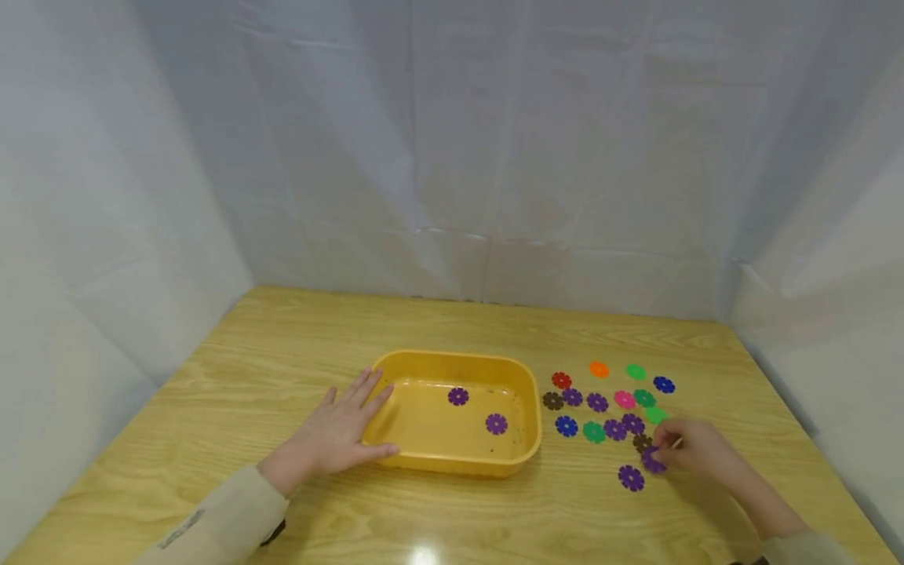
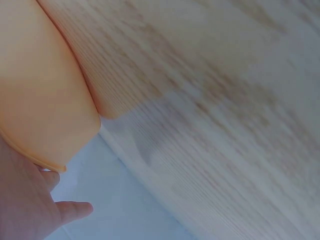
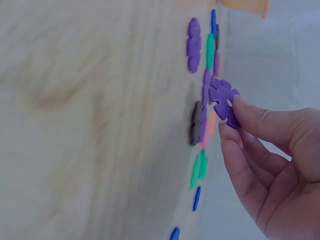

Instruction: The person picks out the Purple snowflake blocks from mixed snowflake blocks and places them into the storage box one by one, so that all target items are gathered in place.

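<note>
Your right hand [image 1: 699, 449] pinches a purple notched disc [image 3: 223, 95] between thumb and fingers, most of it jutting past the fingertips, above the table [image 1: 304, 345] beside the scattered coloured discs [image 1: 625, 399]. Your left hand [image 1: 339, 434], fingers spread, rests at the left rim of the yellow tray [image 1: 452, 464], which holds two more purple discs [image 1: 497, 424].
</note>
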Available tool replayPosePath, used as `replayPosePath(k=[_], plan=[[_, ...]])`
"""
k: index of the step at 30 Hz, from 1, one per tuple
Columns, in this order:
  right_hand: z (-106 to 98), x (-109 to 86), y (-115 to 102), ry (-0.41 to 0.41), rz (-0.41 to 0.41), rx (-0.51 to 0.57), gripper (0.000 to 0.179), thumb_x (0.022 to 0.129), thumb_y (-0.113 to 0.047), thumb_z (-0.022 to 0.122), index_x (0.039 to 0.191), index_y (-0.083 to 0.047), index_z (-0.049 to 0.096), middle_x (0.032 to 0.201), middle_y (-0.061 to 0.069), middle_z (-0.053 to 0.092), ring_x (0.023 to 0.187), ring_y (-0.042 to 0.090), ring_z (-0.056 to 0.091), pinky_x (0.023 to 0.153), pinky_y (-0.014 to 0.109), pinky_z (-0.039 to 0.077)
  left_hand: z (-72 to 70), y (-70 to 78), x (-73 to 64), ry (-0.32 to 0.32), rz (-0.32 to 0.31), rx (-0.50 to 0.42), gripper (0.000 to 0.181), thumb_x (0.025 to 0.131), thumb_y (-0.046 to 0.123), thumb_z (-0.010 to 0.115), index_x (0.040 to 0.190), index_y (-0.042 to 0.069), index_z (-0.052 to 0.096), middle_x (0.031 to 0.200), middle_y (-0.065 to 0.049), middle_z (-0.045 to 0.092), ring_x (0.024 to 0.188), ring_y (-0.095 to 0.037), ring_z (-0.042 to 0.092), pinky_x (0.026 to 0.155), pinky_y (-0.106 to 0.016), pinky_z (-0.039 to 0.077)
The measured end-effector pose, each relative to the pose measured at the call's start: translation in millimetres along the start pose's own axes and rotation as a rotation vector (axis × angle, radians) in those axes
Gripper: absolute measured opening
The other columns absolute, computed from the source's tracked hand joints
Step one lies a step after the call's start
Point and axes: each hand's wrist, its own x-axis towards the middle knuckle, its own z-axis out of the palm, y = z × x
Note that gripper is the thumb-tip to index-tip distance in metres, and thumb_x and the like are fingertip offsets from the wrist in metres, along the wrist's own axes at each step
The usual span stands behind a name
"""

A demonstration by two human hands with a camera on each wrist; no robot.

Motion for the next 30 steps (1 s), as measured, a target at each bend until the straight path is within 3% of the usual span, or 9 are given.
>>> replayPosePath(k=[3,10,16,30], plan=[[0,5.2,-11,0.002,0.030,0.004,0.006,0.076,-0.005,0.067,0.078,-0.006,0.061,0.072,-0.002,0.056,0.064,0.011,0.052,0.052,0.023,0.045,0.8,-0.3,0.6,0.004,0.004,0.002,0.085,0.079,0.064,0.044,0.138,0.005,0.028,0.145,-0.017,0.009,0.132,-0.031,0.007,0.092,-0.064,0.021],[1,22.4,-36,0.020,0.014,0.066,0.004,0.080,-0.008,0.064,0.080,-0.005,0.061,0.071,0.000,0.056,0.059,0.014,0.054,0.047,0.025,0.045,1.3,-0.3,-0.1,0.011,0.003,0.003,0.086,0.078,0.065,0.044,0.138,0.006,0.028,0.145,-0.017,0.009,0.132,-0.030,0.008,0.091,-0.064,0.022],[4,41.2,-50,0.093,-0.069,0.028,0.003,0.079,-0.007,0.065,0.080,-0.008,0.062,0.074,-0.001,0.058,0.063,0.012,0.055,0.050,0.023,0.046,2.2,-0.3,0.3,0.017,0.007,0.003,0.086,0.078,0.065,0.044,0.138,0.006,0.029,0.145,-0.017,0.009,0.132,-0.030,0.008,0.091,-0.064,0.022],[15,71.6,-94,0.118,-0.123,0.159,0.007,0.082,-0.010,0.062,0.086,-0.004,0.063,0.079,0.005,0.061,0.067,0.019,0.062,0.057,0.029,0.052,4.4,0.0,0.4,0.012,0.003,0.007,0.085,0.078,0.065,0.044,0.138,0.006,0.029,0.145,-0.017,0.009,0.132,-0.031,0.008,0.091,-0.064,0.022]])
